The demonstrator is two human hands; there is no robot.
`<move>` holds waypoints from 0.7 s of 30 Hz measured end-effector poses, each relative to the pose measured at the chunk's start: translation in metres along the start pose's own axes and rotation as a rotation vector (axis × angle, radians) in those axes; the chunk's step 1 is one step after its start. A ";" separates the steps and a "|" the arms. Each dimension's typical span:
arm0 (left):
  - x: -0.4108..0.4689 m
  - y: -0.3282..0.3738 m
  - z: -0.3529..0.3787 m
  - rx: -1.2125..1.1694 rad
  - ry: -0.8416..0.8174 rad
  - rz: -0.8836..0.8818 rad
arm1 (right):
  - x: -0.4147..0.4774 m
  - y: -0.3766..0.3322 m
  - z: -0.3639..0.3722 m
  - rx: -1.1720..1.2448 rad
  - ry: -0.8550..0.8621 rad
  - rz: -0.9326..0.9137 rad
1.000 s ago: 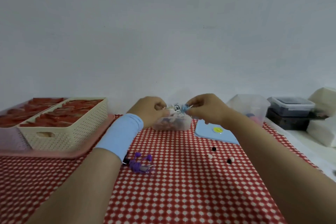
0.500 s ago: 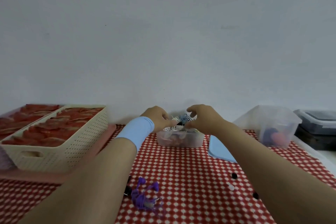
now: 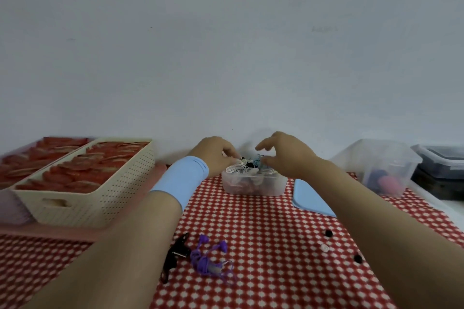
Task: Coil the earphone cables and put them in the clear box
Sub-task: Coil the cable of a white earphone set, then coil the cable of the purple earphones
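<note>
Both hands are held over the clear box (image 3: 253,184), seemingly so that a blue coil (image 3: 258,161) can be settled onto the heap inside: the right hand (image 3: 283,155) is spread loosely, gripping nothing, while the left hand (image 3: 213,155) is curled onto white coils (image 3: 236,168), its grip not discernible.

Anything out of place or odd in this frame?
The small clear plastic box is heaped: white and blue cable coils rise above its rim. A purple earphone cable lies tangled, uncoiled, on the red checked cloth; small black and white round bits lie scattered to its right.
</note>
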State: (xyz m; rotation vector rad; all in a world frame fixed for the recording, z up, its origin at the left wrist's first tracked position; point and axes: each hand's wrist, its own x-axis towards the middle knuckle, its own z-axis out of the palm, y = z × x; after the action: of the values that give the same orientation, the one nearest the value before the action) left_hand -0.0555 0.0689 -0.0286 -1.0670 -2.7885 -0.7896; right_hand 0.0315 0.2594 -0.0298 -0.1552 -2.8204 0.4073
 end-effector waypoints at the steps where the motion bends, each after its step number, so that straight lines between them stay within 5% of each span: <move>1: -0.005 0.002 -0.006 -0.019 0.011 -0.007 | -0.002 -0.005 -0.005 0.023 0.031 -0.019; 4: -0.029 0.003 -0.017 -0.049 0.006 -0.049 | -0.014 -0.033 -0.009 0.098 -0.036 -0.072; 12: -0.111 -0.029 -0.017 0.029 -0.183 -0.137 | -0.058 -0.102 0.033 0.105 -0.542 -0.171; 16: -0.138 -0.039 -0.012 0.027 -0.246 -0.178 | -0.070 -0.110 0.056 -0.068 -0.574 -0.195; 21: -0.145 -0.025 0.004 0.313 -0.273 -0.172 | -0.081 -0.102 0.057 -0.004 -0.511 -0.119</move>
State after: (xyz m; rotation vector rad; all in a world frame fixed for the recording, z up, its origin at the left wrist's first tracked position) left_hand 0.0390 -0.0333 -0.0760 -0.9505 -3.1223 -0.2119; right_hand 0.0849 0.1355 -0.0739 0.1369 -3.3067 0.4693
